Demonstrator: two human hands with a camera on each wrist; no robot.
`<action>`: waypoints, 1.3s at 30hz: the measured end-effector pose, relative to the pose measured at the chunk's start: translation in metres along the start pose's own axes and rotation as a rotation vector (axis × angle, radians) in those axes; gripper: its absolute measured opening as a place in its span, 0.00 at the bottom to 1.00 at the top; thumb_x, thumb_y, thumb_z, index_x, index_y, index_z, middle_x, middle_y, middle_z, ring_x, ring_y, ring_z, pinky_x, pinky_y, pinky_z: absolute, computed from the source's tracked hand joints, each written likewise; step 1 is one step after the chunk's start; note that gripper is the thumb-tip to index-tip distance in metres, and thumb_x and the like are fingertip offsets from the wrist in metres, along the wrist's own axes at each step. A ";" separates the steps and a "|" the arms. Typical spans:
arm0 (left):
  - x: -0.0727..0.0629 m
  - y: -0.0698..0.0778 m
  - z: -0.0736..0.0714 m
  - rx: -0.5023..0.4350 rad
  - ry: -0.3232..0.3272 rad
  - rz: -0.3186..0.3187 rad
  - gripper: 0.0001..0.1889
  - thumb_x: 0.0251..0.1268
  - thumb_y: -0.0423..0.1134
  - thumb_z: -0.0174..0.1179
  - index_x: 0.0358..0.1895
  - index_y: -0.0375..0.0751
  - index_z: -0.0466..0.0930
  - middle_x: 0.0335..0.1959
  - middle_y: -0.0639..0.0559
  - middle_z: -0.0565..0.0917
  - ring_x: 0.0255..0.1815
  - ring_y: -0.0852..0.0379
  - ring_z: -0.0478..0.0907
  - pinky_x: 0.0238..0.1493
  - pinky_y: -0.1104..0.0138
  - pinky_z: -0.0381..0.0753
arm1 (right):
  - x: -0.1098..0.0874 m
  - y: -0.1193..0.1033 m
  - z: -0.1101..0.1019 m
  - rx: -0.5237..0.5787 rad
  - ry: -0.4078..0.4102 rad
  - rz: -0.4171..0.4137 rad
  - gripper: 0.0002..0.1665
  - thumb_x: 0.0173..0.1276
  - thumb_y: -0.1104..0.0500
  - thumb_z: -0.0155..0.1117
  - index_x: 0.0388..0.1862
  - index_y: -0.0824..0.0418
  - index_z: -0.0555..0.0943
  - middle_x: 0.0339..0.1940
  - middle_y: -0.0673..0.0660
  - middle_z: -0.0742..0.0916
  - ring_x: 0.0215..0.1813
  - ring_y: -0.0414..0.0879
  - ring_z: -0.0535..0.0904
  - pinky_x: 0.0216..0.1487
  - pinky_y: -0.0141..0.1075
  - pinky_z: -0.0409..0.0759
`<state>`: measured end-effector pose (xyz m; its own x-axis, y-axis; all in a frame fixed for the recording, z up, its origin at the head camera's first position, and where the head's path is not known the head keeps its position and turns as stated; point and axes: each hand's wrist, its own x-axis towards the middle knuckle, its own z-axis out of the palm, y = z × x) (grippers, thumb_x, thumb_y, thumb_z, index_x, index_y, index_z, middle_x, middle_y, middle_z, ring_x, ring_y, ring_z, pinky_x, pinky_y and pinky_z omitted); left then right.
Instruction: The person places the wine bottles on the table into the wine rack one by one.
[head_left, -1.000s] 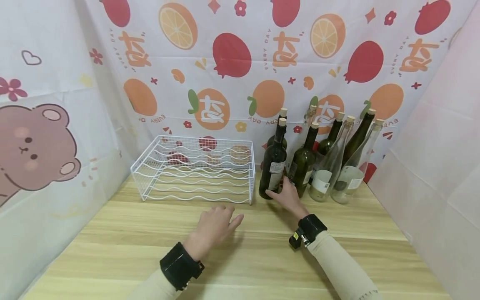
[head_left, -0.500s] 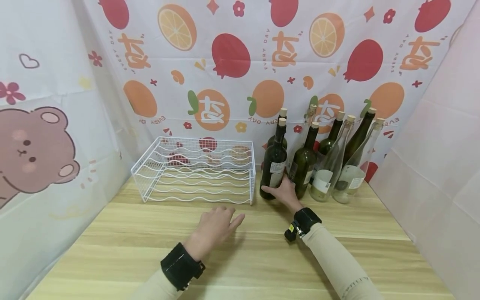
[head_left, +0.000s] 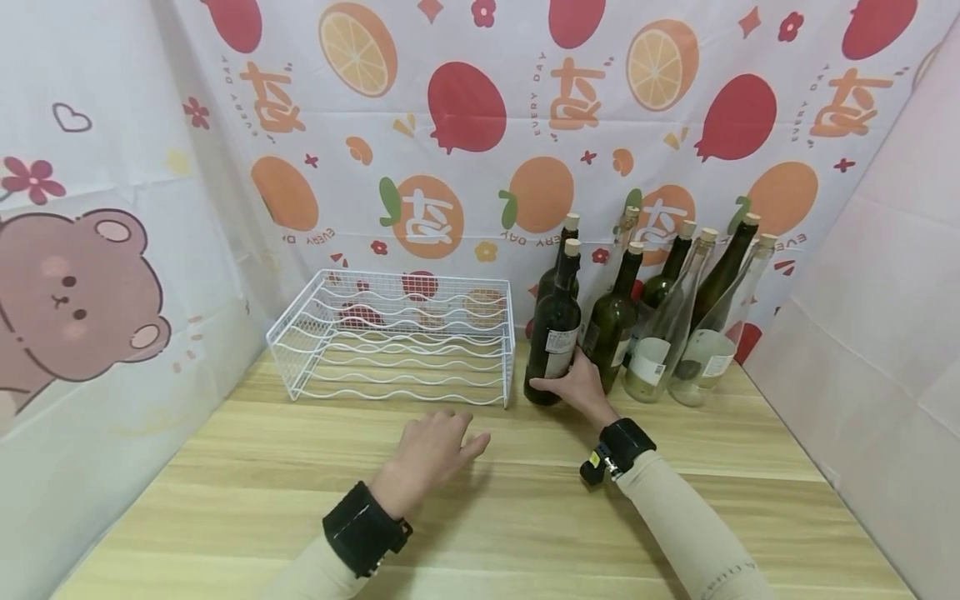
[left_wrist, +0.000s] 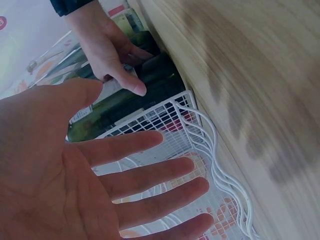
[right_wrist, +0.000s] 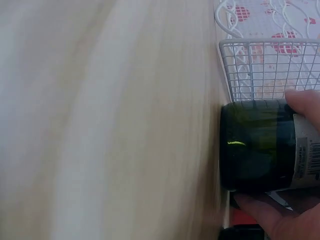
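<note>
A dark green wine bottle (head_left: 555, 333) with a cork and a pale label stands upright to the right of the white wire rack (head_left: 397, 397). My right hand (head_left: 581, 387) grips its lower body, thumb on the left side and fingers on the right. In the right wrist view the bottle's base (right_wrist: 255, 150) shows between thumb and fingers, right at the tabletop. My left hand (head_left: 431, 454) hovers over the table in front of the rack, palm down and holding nothing. Its fingers (left_wrist: 150, 175) are spread and nearly straight in the left wrist view.
Right of the held bottle stand several corked bottles, among them a green bottle (head_left: 611, 325) and clear bottles (head_left: 660, 358). Another dark bottle (head_left: 570, 229) stands just behind the held one. A fruit-print cloth (head_left: 465, 192) hangs behind the wooden table (head_left: 262, 500).
The gripped bottle has shifted slightly toward me, away from the dark bottle behind it. My left hand has stayed in place, and the view has tilted a little.
</note>
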<state>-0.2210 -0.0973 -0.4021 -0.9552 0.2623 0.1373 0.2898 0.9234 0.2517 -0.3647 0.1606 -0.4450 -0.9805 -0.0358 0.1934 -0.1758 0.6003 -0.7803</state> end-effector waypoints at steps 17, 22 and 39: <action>-0.004 0.002 -0.007 0.008 0.017 0.058 0.22 0.67 0.54 0.67 0.52 0.38 0.84 0.40 0.43 0.87 0.41 0.41 0.86 0.35 0.47 0.85 | -0.032 -0.014 -0.043 -0.268 -0.136 -0.096 0.66 0.43 0.42 0.88 0.78 0.66 0.67 0.69 0.69 0.81 0.67 0.68 0.78 0.64 0.60 0.79; -0.005 0.003 -0.009 0.014 0.014 0.081 0.24 0.65 0.52 0.69 0.55 0.38 0.84 0.43 0.41 0.87 0.44 0.40 0.86 0.37 0.46 0.85 | -0.041 -0.021 -0.056 -0.302 -0.175 -0.112 0.62 0.42 0.45 0.89 0.76 0.64 0.71 0.69 0.68 0.82 0.67 0.69 0.77 0.67 0.65 0.73; -0.013 0.019 -0.021 0.078 -0.178 0.144 0.20 0.59 0.49 0.73 0.50 0.42 0.85 0.40 0.47 0.89 0.41 0.45 0.86 0.40 0.47 0.83 | -0.074 -0.052 -0.065 -0.548 -0.240 -0.224 0.53 0.32 0.45 0.91 0.64 0.49 0.84 0.51 0.55 0.91 0.41 0.53 0.85 0.32 0.42 0.75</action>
<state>-0.2014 -0.0892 -0.3790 -0.9018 0.4320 -0.0066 0.4250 0.8898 0.1662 -0.2777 0.1840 -0.3798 -0.9288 -0.3478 0.1278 -0.3705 0.8768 -0.3064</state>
